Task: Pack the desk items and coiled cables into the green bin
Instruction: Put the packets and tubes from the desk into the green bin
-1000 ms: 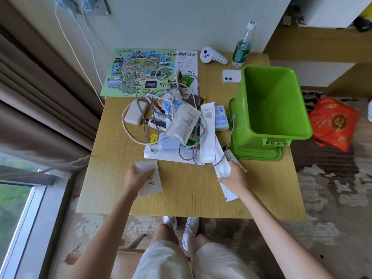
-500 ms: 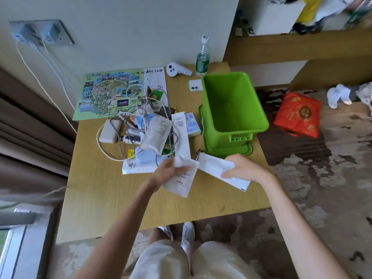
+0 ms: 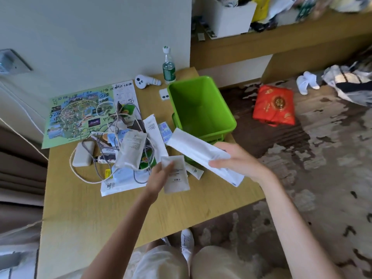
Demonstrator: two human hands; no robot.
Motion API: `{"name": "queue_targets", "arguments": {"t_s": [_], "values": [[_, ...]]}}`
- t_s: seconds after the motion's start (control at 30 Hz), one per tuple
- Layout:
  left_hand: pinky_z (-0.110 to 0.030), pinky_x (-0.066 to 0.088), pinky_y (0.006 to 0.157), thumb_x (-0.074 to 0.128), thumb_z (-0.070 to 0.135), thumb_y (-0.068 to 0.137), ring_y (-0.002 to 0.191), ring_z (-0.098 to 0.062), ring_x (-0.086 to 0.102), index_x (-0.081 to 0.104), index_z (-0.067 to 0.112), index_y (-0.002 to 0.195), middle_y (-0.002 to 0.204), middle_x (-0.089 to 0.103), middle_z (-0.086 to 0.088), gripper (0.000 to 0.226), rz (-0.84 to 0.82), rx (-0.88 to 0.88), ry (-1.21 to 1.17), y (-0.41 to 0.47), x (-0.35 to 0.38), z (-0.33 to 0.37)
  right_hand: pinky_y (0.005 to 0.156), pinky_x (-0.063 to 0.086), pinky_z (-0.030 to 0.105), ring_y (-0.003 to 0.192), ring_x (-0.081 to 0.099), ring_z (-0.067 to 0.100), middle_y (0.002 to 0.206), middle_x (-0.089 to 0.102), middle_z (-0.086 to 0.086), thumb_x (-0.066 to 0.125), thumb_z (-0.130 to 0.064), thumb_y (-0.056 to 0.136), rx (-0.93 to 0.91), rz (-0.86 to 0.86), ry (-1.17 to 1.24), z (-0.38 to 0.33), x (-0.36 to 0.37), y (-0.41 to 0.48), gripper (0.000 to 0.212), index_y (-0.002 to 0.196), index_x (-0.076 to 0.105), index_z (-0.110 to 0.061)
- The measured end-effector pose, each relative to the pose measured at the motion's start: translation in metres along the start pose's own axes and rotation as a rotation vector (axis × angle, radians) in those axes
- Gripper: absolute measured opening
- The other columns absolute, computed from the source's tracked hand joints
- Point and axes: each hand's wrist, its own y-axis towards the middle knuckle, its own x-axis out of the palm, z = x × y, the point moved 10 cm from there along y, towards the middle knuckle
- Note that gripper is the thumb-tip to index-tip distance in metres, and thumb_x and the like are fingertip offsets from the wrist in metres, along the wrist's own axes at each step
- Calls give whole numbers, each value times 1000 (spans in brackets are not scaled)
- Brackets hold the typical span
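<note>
Lifting the envelope (image 3: 198, 148), clasped by the right grip (image 3: 240, 164), over the bin (image 3: 231, 125) rim is advised, then the sachet (image 3: 177, 178) pinched by the left grip (image 3: 159, 176).

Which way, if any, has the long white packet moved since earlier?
Yes: the right hand lifted the packet off the desk, up to the near rim of the green bin.

Left hand (image 3: 159, 178) holding small white packet (image 3: 175, 176), right hand (image 3: 235, 162) gripping long white envelope (image 3: 197, 150) near green bin (image 3: 201, 107)
</note>
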Motion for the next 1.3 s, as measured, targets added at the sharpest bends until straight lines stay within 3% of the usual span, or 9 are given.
{"name": "queue_targets", "arguments": {"t_s": [0.1,0.3,0.47,0.57,0.63,0.8,1.0,1.17,1.3], "values": [[-44,57,82,50,46,96,101,-27,69,68,29,110,111,72,-7,28,-45,24,-166,-5,5,16,55,33,13,64,47,3,71,47,-13,70,-15,87,-46,54,152,-7,20,11,18,83,53,-10],[-39,53,82,41,65,93,110,-23,66,66,30,121,122,68,-8,51,-115,114,-415,-10,-6,48,62,38,27,67,52,12,74,57,0,73,-9,81,-23,124,281,-8,70,39,17,90,59,-3],[-33,54,61,73,43,81,87,-29,72,67,11,116,101,74,-12,48,177,84,-365,-10,-50,39,64,34,32,69,45,14,74,50,5,76,-12,76,-75,88,237,-18,112,67,28,86,54,2],[-31,54,61,75,36,79,80,-23,71,67,11,112,95,74,-8,42,248,105,-357,-9,-79,36,61,37,19,66,47,4,74,52,-5,75,-26,81,-87,65,248,-17,126,83,27,85,57,-6],[-32,55,68,76,36,76,86,-21,71,68,14,111,99,74,-6,43,289,110,-304,-6,-103,37,65,42,16,75,56,3,83,59,-6,68,-31,88,-45,110,261,-8,126,98,19,88,60,-14],[-30,58,65,79,26,77,82,-20,71,66,20,99,93,74,-1,26,314,36,-102,23,-157,34,82,52,38,93,62,21,97,65,2,60,-14,91,103,317,42,18,115,138,5,94,61,-11],[-15,48,49,80,27,75,67,-6,65,64,14,98,95,72,-4,30,385,-32,194,69,-184,31,65,46,30,87,59,21,105,59,5,60,-23,92,254,445,-288,22,113,171,16,100,54,-10],[-41,51,91,77,44,72,113,-29,51,61,10,116,125,48,-10,57,390,-145,579,91,-183,18,66,45,30,99,62,29,113,60,9,65,-28,88,398,405,-316,42,127,186,35,110,51,-6],[-43,49,91,73,50,73,121,-31,41,56,16,126,128,37,-9,65,407,-170,676,91,-176,24,62,44,28,94,64,29,107,67,10,68,-25,84,439,432,-276,49,134,187,27,102,58,-7]]}}
